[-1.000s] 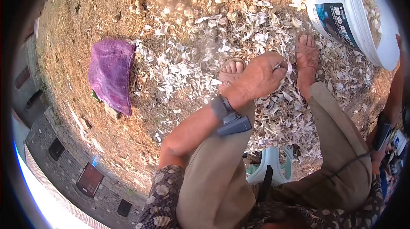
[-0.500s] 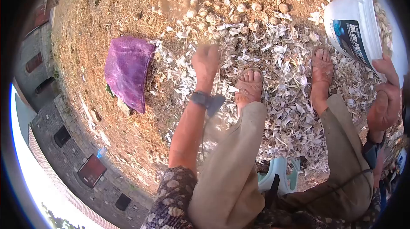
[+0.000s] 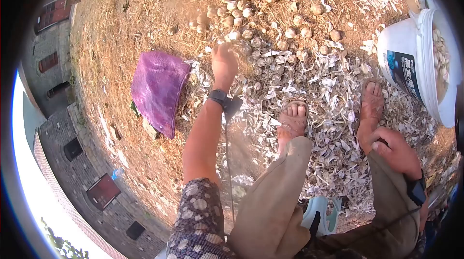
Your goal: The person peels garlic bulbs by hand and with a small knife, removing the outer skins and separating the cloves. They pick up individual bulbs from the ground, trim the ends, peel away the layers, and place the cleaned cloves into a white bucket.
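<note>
Over the ground, my left hand [image 3: 224, 64] reaches beside the near edge of a heap of garlic bulbs [image 3: 237, 13]; its fingertips are smeared by motion, and whether they hold anything cannot be made out. A strap with a dark piece circles that wrist. My right hand [image 3: 397, 151] is at the lower right, by my right shin, with its fingers curled and what they hold, if anything, hidden. Loose white garlic skins [image 3: 333, 148] cover the ground around both feet.
A purple mesh sack [image 3: 158, 90] lies on the dry straw at left. At right stands a white bucket [image 3: 403, 61] with garlic cloves inside. A pale blue-green stool [image 3: 316, 214] shows between my legs. Brick buildings line the far left.
My right hand has moved from the bucket's rim down to my right shin. My left hand has shifted slightly left. The whole view has shifted, showing more ground at the top.
</note>
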A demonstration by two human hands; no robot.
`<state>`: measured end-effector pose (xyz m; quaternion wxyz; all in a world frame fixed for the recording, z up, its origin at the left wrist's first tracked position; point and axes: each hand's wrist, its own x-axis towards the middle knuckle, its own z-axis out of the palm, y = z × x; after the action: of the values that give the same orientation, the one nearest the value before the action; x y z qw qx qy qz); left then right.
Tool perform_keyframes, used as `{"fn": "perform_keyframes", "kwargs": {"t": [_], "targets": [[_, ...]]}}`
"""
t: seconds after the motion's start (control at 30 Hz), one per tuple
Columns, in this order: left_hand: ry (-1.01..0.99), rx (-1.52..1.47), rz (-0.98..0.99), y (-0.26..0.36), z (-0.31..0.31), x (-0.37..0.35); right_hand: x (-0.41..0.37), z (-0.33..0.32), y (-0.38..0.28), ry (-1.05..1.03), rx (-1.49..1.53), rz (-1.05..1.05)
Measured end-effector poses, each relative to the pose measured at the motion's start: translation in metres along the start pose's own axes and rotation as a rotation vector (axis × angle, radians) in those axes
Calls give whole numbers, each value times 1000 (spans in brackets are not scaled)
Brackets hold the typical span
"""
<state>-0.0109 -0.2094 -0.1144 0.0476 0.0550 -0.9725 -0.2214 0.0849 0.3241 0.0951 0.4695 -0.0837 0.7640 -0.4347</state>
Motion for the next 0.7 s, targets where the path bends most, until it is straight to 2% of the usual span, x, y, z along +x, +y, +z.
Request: {"fn": "perform_keyframes", "kwargs": {"t": [0.1,0.13,0.2,0.27,0.37,0.4,0.5,0.63,0.67,0.7], "targets": [[-12,11,44,5,5,20,2,-1,4,135,116,0],[-101,108,129,11,2,24,1,-1,3,160,133,22],[-112,109,170,17,4,33,1,-3,1,207,168,67],[-175,-25,74,19,9,43,1,-4,4,212,164,64],[-364,-431,-287,24,21,50,0,-4,5,199,121,57],[-428,-545,-132,38,16,45,1,-6,5,193,98,54],[-524,-627,-330,71,8,40,6,-7,-3,192,120,88],[-774,-634,-306,90,3,37,8,-3,-2,189,99,73],[-809,-618,-280,98,0,35,9,-3,-1,184,105,71],[-746,-676,-238,94,2,29,9,-1,-1,177,110,68]]}}
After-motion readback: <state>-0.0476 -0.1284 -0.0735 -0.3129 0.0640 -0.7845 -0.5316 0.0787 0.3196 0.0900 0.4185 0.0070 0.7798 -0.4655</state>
